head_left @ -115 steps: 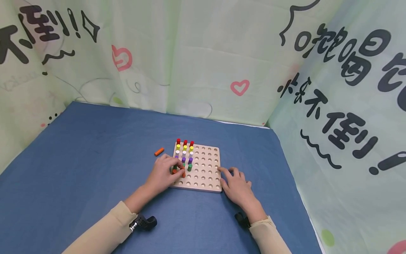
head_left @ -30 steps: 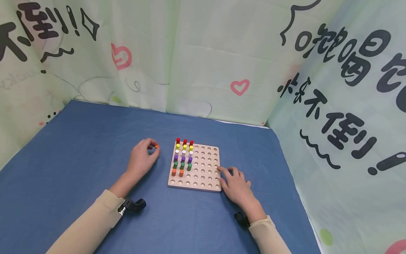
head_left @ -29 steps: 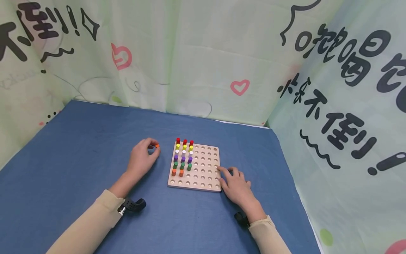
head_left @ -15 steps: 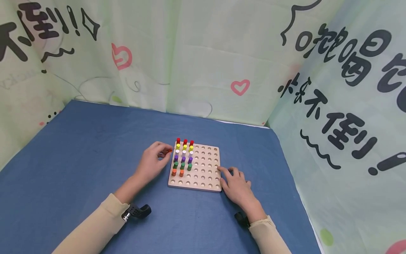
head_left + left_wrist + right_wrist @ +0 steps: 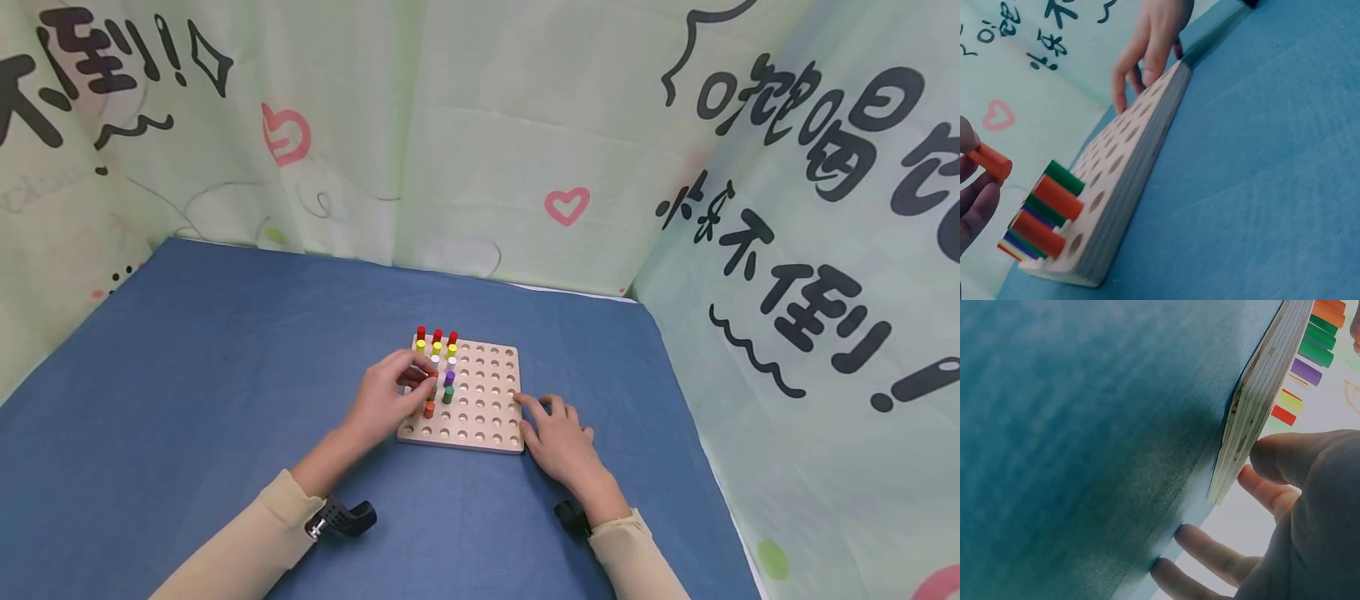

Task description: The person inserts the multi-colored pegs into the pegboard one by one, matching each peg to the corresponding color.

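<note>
A wooden pegboard (image 5: 487,417) lies on the blue cloth, with short rows of coloured pegs upright in its left columns. My left hand (image 5: 386,392) is over the board's left part, pinching an orange peg (image 5: 992,161) between thumb and fingers, tilted and clear of the holes in the left wrist view. Two orange pegs (image 5: 1059,197) stand in the board below it. The left hand hides some pegs in the head view. My right hand (image 5: 562,442) rests at the board's right edge, thumb and index finger touching it, other fingers on the cloth.
Red pegs (image 5: 437,336), yellow pegs (image 5: 452,350) and a green peg (image 5: 447,395) stand in the board. Holes run across its right side and front row. A printed pale curtain (image 5: 480,150) hangs behind the blue-covered table (image 5: 225,358).
The second orange peg now stands in the board. My left hand picked up the loose orange peg from the cloth and carried it right, over the board. The right hand stayed put.
</note>
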A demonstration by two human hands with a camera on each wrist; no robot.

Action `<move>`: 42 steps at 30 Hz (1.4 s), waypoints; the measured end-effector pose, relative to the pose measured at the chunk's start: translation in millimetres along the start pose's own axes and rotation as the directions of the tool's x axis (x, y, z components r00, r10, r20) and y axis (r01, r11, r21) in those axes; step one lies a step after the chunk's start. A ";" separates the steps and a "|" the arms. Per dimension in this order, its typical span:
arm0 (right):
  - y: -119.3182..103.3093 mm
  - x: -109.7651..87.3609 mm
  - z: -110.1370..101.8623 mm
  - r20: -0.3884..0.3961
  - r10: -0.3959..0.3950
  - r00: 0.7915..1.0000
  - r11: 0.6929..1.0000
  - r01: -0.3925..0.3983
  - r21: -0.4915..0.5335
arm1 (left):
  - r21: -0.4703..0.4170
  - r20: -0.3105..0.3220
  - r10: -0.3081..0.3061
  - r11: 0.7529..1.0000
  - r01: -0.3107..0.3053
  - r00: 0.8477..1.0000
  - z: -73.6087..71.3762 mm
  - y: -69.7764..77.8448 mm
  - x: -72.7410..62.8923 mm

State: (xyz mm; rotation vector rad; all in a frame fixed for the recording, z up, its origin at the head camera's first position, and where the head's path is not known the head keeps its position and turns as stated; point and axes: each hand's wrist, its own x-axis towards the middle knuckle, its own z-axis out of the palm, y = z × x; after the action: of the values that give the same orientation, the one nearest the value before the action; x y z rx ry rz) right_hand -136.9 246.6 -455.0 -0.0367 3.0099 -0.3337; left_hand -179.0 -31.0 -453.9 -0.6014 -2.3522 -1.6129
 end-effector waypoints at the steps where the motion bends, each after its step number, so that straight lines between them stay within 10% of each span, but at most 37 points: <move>1: 0.0 0.0 0.1 0.001 0.001 1.000 1.000 -0.001 0.000 | 0.008 0.006 0.002 1.000 -0.002 1.000 1.9 0.6 -0.7; 23: 0.7 0.2 1.6 -0.005 0.000 1.000 1.000 0.000 -0.009 | 0.341 0.090 0.103 0.931 -0.127 0.991 23.4 -10.2 -5.6; 33: 0.6 0.3 1.1 -0.001 0.001 1.000 1.000 -0.001 -0.009 | 0.452 0.171 0.237 0.844 -0.290 0.956 22.6 -12.4 -8.7; 42: 3.6 1.7 -1.8 0.002 -0.033 0.999 0.999 0.033 -0.012 | 0.412 0.195 0.191 0.874 -0.257 0.962 9.3 -14.4 -8.3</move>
State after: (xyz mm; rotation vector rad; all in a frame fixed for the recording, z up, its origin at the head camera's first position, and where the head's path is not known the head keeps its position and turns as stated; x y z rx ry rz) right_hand -138.8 250.5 -454.2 -0.0870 3.0124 -0.3188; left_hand -177.7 -28.5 -472.8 -0.8759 -2.5179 -0.9256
